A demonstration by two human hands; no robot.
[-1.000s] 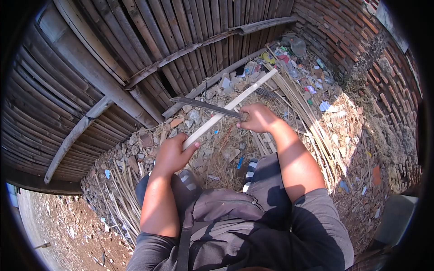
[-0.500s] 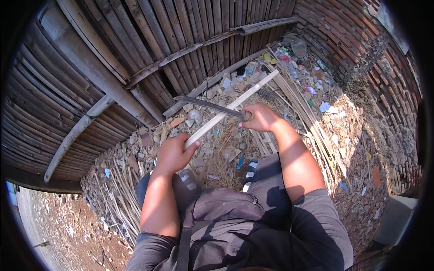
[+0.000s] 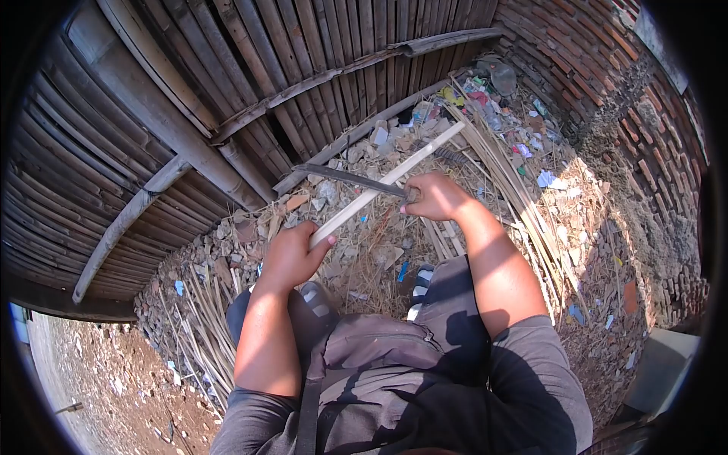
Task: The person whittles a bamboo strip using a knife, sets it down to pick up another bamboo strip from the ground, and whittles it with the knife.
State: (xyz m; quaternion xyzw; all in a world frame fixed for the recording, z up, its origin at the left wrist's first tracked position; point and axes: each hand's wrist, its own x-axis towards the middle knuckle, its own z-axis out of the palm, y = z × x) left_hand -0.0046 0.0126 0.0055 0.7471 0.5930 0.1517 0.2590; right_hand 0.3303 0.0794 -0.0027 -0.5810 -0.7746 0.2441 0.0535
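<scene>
My left hand [image 3: 292, 256] is closed around the near end of a pale bamboo strip [image 3: 415, 159], which slants away up and to the right. In my right hand [image 3: 438, 199] is the handle of a machete [image 3: 345, 177]; its dark blade points left. The blade crosses the strip at about its middle and appears to lie against it. How firmly it presses I cannot tell. Most of the machete's handle is hidden by my fingers.
A bamboo slat wall [image 3: 318, 68] stands ahead and left, a brick wall [image 3: 652, 152] on the right. Rubble and litter [image 3: 485, 98] cover the ground. Long bamboo strips lie on the right [image 3: 519, 205] and left [image 3: 205, 326]. A grey block [image 3: 667, 368] sits at lower right.
The far end of the bamboo strip has dipped very slightly, and the machete's tip is a touch lower. Both hands keep their hold in nearly the same place.
</scene>
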